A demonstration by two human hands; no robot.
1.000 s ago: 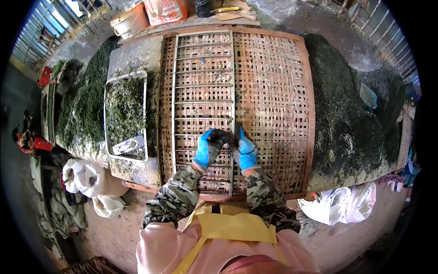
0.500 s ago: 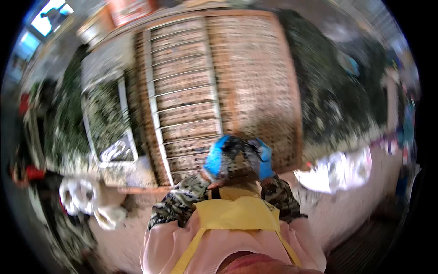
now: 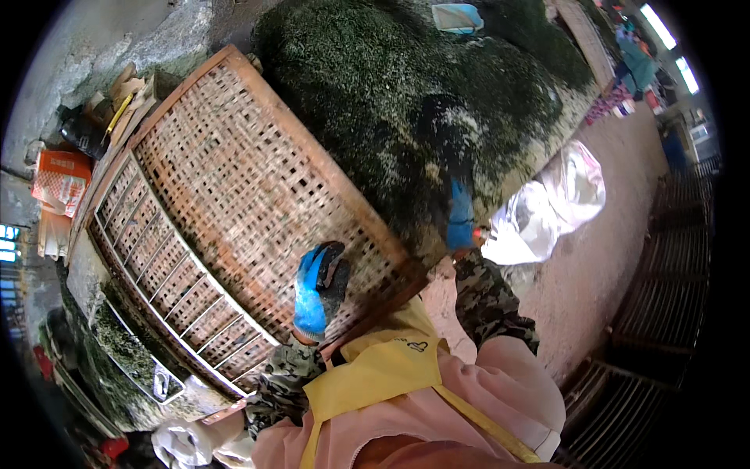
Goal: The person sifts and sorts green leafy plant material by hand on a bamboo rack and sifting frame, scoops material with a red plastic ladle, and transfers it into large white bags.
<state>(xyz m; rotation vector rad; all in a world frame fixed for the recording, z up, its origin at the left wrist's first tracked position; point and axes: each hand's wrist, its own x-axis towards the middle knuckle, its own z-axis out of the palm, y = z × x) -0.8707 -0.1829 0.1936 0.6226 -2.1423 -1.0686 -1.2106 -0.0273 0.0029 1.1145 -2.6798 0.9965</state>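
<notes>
My left hand (image 3: 320,288), in a blue glove with black grip coating, is over the near part of a woven slatted tray (image 3: 258,176) in a wooden frame. Its fingers are loosely curled with a gap to the thumb, and nothing shows between them. To the right, my right hand (image 3: 461,215) reaches to the near edge of a heap of dark green, grainy loose material (image 3: 367,102). Its fingers blend into the dark heap, so what they touch or hold is hidden. A metal rack with crossbars (image 3: 191,258) lies along the tray's left side.
White sacks (image 3: 539,219) stand beside the heap on the right, and another white sack (image 3: 183,442) is at lower left. A pale blue scoop-like thing (image 3: 458,18) lies on the heap. An orange-and-white bucket (image 3: 61,180) stands far left. Slatted metal racks (image 3: 664,289) line the right.
My view has swung to the right. My hands, earlier together over the tray's near edge around dark material, are now apart: the left over the tray, the right out at the green heap.
</notes>
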